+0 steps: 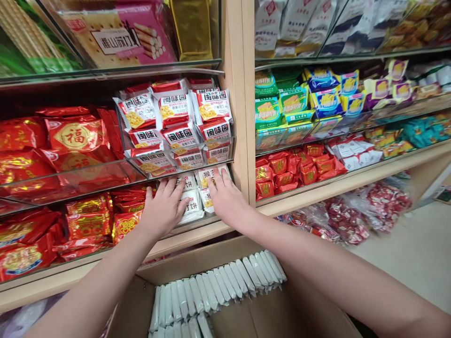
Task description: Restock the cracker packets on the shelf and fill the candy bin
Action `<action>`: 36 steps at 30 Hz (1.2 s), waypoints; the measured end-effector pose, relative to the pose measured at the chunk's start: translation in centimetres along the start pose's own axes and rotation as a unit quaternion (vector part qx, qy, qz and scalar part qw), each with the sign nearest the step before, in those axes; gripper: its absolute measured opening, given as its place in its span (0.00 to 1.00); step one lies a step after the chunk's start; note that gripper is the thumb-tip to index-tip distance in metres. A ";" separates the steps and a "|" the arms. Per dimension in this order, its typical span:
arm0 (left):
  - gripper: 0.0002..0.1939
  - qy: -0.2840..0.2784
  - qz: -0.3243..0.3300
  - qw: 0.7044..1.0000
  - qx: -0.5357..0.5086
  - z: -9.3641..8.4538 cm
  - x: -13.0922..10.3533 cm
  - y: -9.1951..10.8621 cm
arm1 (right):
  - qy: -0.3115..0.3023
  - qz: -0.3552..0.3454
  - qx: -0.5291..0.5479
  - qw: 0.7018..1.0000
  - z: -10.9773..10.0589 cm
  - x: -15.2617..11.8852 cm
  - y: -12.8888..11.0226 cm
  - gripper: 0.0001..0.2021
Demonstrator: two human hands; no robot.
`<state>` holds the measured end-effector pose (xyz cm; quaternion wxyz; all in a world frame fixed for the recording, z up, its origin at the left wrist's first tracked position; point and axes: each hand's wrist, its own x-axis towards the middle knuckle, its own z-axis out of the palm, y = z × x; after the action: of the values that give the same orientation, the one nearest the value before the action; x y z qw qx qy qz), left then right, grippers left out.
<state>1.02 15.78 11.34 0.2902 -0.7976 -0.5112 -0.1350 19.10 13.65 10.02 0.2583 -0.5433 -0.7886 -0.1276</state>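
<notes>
White cracker packets (191, 205) with black lettering lie in the bottom shelf bin, in stacked rows. My left hand (164, 204) rests on the left packets, its fingers stretched out and a little apart. On the right packets lies my right hand (227, 197), fingers extended, palm down. Neither hand grips anything. Below my arms stands an open cardboard box (243, 317). Inside it, a row of white wrapped packets (211, 291) stands on edge, with part of a second row in front.
White-and-red snack packets (176, 122) fill the bin just above my hands. Red packets (77, 136) lie to the left. A wooden upright (243, 94) divides the shelves; green biscuit packs (268, 103) sit beyond it. Bagged goods (345, 220) lie under the right shelf.
</notes>
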 end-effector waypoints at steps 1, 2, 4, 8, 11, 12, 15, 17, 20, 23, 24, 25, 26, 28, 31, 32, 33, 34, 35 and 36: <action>0.23 -0.008 0.008 1.000 0.000 -0.2 -0.1 -0.3 | 0.001 0.000 -0.001 1.000 -0.1 -0.1 0.0 0.23; 0.22 -0.014 0.014 1.000 0.001 -0.4 -0.3 -0.6 | 0.000 -0.001 -0.002 1.000 -0.1 -0.2 0.1 0.24; 0.22 -0.019 0.017 1.000 0.004 -0.7 -0.7 -1.1 | -0.011 -0.003 -0.008 1.000 -0.3 -0.4 0.2 0.24; 0.24 -0.026 0.011 1.000 0.012 -0.5 -1.2 -1.5 | -0.021 -0.011 -0.028 0.999 -0.1 -0.5 0.2 0.26; 0.22 -0.029 0.009 0.999 0.014 -0.5 -1.1 -1.3 | -0.012 -0.015 -0.040 0.999 0.0 -0.5 0.1 0.26; 0.21 -0.028 0.008 0.999 0.014 -0.7 -1.1 -1.2 | -0.009 -0.016 -0.042 0.999 0.0 -0.5 0.1 0.25; 0.20 -0.016 0.004 1.000 0.016 -1.3 -1.8 -0.7 | -0.003 -0.022 -0.043 0.999 -0.1 -0.6 0.2 0.25; 0.18 -0.004 0.003 1.000 0.015 -1.7 -2.7 -0.4 | 0.001 -0.028 -0.047 0.999 -0.4 -0.9 0.2 0.25; 0.16 0.010 0.017 1.000 0.007 -2.0 -4.7 -0.3 | 0.023 -0.068 -0.051 0.996 -1.2 -1.8 0.0 0.24; 0.19 0.047 0.062 0.997 -0.016 -2.4 -6.6 -0.5 | 0.078 -0.141 -0.047 0.986 -2.4 -2.4 -0.4 0.23; 0.21 0.064 0.076 0.995 -0.020 -2.6 -6.9 -0.5 | 0.103 -0.161 -0.048 0.980 -2.9 -2.4 -0.5 0.22; 0.23 0.080 0.086 0.993 -0.020 -2.9 -7.2 -0.6 | 0.130 -0.174 -0.050 0.975 -3.4 -2.1 -0.6 0.22; 0.25 0.097 0.090 0.991 -0.015 -3.3 -7.2 -0.7 | 0.156 -0.179 -0.053 0.970 -3.9 -1.7 -0.5 0.22; 0.29 0.132 0.087 0.987 -0.001 -4.2 -6.7 -0.7 | 0.200 -0.166 -0.064 0.964 -4.8 -0.4 -0.1 0.24; 0.33 0.181 0.079 0.980 0.018 -5.7 -4.4 -0.7 | 0.232 -0.114 -0.081 0.962 -5.8 2.0 0.7 0.30; 0.33 0.193 0.078 0.978 0.023 -6.2 -3.3 -0.6 | 0.235 -0.099 -0.086 0.963 -6.1 2.7 1.0 0.31; 0.33 0.204 0.078 0.975 0.026 -6.6 -2.1 -0.5 | 0.233 -0.087 -0.089 0.964 -6.2 3.3 1.2 0.32; 0.33 0.210 0.076 0.974 0.027 -6.9 -0.8 -0.4 | 0.229 -0.079 -0.091 0.966 -6.3 3.9 1.4 0.33; 0.32 0.217 0.069 0.974 0.025 -7.2 0.5 -0.3 | 0.223 -0.077 -0.092 0.967 -6.4 4.3 1.6 0.34; 0.33 0.217 0.065 0.974 0.020 -7.4 1.7 -0.1 | 0.216 -0.076 -0.093 0.969 -6.4 4.6 1.7 0.35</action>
<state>2.28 12.60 18.16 0.4180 -0.7748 -0.3859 -0.2757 21.08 14.88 17.76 0.3605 -0.4631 -0.7374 -0.3345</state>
